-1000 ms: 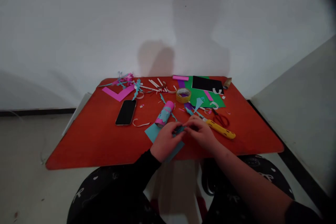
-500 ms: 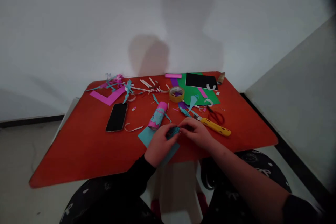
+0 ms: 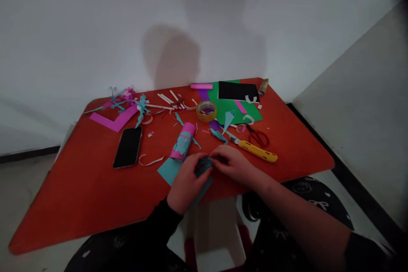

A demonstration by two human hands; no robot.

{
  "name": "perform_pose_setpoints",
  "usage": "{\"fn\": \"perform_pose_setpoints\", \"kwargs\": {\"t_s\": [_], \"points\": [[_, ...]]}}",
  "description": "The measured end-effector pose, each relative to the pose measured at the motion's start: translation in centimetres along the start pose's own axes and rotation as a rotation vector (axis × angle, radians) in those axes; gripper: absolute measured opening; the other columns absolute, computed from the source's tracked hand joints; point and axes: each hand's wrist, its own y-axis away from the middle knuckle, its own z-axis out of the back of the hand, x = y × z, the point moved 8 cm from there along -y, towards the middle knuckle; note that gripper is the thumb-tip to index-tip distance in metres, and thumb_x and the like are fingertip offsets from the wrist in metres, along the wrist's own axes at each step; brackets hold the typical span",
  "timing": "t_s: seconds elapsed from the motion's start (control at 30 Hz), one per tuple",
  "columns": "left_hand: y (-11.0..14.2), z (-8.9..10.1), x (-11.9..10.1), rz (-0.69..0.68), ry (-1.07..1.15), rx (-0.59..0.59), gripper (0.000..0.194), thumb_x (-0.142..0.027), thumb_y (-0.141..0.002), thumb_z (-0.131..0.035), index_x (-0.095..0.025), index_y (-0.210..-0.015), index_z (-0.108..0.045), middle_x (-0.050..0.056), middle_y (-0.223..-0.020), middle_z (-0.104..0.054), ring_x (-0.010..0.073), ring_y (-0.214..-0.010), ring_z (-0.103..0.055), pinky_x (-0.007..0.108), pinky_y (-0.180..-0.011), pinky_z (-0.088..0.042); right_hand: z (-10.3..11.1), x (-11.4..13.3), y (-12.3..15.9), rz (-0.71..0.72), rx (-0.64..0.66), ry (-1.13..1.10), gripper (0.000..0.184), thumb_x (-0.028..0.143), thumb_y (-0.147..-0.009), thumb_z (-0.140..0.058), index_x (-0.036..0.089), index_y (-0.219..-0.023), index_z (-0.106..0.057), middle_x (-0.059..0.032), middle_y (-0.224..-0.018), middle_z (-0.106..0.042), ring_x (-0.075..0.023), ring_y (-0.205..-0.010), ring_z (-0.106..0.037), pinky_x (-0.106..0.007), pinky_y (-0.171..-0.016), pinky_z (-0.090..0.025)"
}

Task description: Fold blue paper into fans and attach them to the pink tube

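Left hand (image 3: 186, 183) and right hand (image 3: 235, 165) pinching a small teal paper piece (image 3: 203, 166) between them, hovering above a teal paper sheet (image 3: 167, 171), just beside a pink-and-teal cardboard tube (image 3: 183, 141), yellow utility knife (image 3: 257, 151) lying near the right hand, on a red table (image 3: 79, 182)

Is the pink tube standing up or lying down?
Lying down: the tube rests on its long side on the red table, with neither end pointing up.

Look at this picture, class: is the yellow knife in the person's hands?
No, the yellow knife lies on the red table, apart from the left hand and the right hand.
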Motion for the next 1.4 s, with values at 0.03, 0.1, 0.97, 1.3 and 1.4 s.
{"fn": "perform_pose_setpoints", "kwargs": {"t_s": [0.03,0.1,0.97,1.3,1.4], "points": [[0.0,0.0,-0.2,-0.019,-0.010,0.005,0.032,-0.028,-0.093,-0.064,-0.022,-0.125,-0.061,0.008,-0.123,-0.069,0.0218,-0.112,-0.065,0.040,-0.101,-0.052,0.0,0.0,0.0,-0.005,-0.001,0.005,0.009,0.020,-0.091,-0.059,0.022,-0.095,-0.066,-0.0047,-0.089,-0.068,-0.0192,-0.082,-0.061,-0.032,-0.075,-0.047],[0.0,-0.1,-0.5,-0.051,-0.033,0.018,0.031,-0.027,-0.094,-0.062,-0.022,-0.125,-0.061,0.009,-0.122,-0.070,0.0222,-0.112,-0.066,0.040,-0.102,-0.052,0.1,0.0,0.1,-0.004,0.002,0.020,0.008,0.017,-0.088,-0.059,0.022,-0.092,-0.065,-0.0043,-0.087,-0.067,-0.0189,-0.080,-0.060,-0.032,-0.073,-0.046],[0.7,-0.1,-1.1,-0.129,-0.279,-0.009,0.038,-0.031,-0.094,-0.065,-0.020,-0.129,-0.059,0.010,-0.122,-0.073,0.0255,-0.110,-0.069,0.042,-0.099,-0.056,0.4,-1.8,0.9,-0.072,0.130,0.480,0.018,0.022,-0.095,-0.052,0.019,-0.101,-0.069,-0.0072,-0.090,-0.076,-0.0183,-0.079,-0.068,-0.029,-0.070,-0.039],[0.8,-0.1,-1.3,-0.125,-0.290,-0.018,0.037,-0.031,-0.094,-0.065,-0.020,-0.129,-0.059,0.010,-0.121,-0.073,0.0251,-0.110,-0.069,0.041,-0.098,-0.057,-0.5,-2.4,1.1,-0.070,0.224,0.506,0.020,0.024,-0.098,-0.049,0.019,-0.091,-0.068,-0.0065,-0.086,-0.074,-0.0196,-0.078,-0.068,-0.030,-0.070,-0.039],[0.8,-0.1,-1.2,-0.120,-0.286,-0.015,0.038,-0.031,-0.094,-0.065,-0.020,-0.129,-0.059,0.010,-0.121,-0.073,0.0258,-0.111,-0.069,0.042,-0.097,-0.057,-0.6,-2.6,1.1,-0.067,0.220,0.515,0.021,0.025,-0.098,-0.049,0.019,-0.088,-0.067,-0.0057,-0.083,-0.073,-0.0189,-0.077,-0.067,-0.030,-0.069,-0.037]]}}
